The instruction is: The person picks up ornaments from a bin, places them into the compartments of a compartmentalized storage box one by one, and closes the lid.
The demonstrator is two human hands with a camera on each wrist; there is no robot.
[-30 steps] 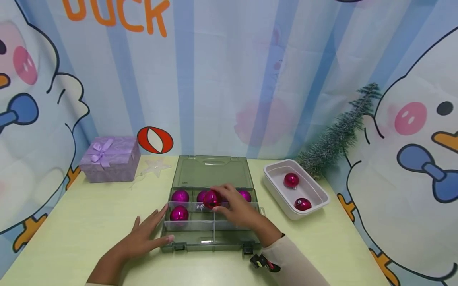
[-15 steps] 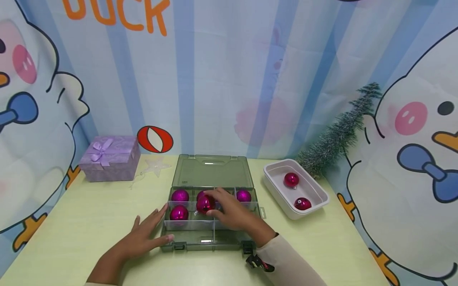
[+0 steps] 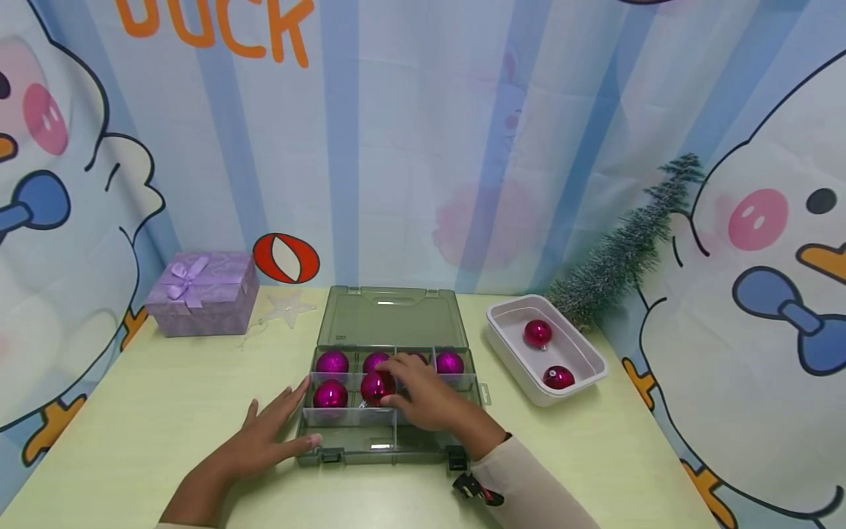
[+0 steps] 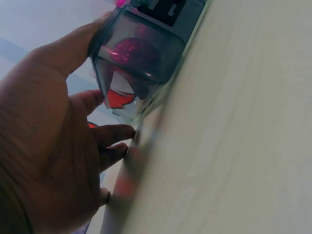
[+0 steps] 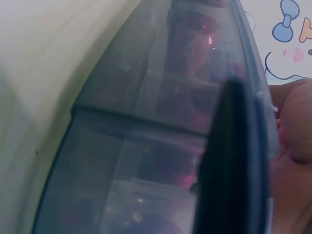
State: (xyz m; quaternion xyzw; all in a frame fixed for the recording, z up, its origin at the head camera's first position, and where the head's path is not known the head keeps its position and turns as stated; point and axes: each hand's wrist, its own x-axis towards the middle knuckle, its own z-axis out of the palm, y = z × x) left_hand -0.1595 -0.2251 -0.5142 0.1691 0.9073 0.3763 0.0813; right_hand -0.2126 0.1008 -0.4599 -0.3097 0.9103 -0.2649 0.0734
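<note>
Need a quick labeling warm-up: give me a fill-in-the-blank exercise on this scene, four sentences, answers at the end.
1. The person's ____ hand grips a ball.
2. The tub holds exactly ____ balls.
3. The lid of the case is ____, not closed.
4. A pale, flat, five-pointed ____ lies between the case and the box.

Missing words: right; two; open; star.

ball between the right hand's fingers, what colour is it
The ball is a shiny, deep pinkish red, seen best in the head view.
</note>
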